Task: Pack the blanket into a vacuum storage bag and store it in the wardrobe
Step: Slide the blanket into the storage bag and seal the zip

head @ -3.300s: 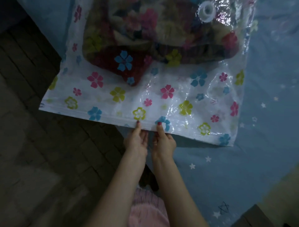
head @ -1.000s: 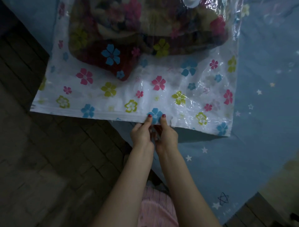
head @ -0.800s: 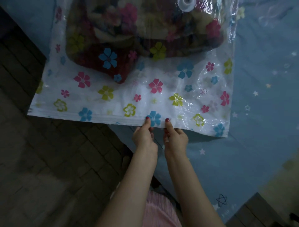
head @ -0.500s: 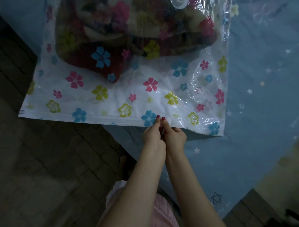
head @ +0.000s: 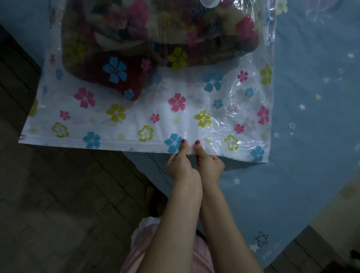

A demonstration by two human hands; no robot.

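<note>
Two hands work the closure strip (head: 124, 144) along the near edge of the vacuum storage bag (head: 194, 117). The left hand (head: 180, 165) and the right hand (head: 209, 165) sit side by side, touching, each with its thumb on top of the strip and its fingers curled beneath, pinching the two layers together. This placement puts pressure directly on the seal line, which suggests the zip is being pressed shut section by section; the portion toward the right corner probably still needs closing, though its state cannot be confirmed. The blanket (head: 155, 39) lies inside the bag, bunched toward the far end, which leaves the near part flat and easy to seal. The bag rests on a blue star-print bed sheet (head: 311, 136), its left corner overhanging the dark floor (head: 58, 194). Only the lower edge of the valve (head: 209, 2) is in view at the top.
</note>
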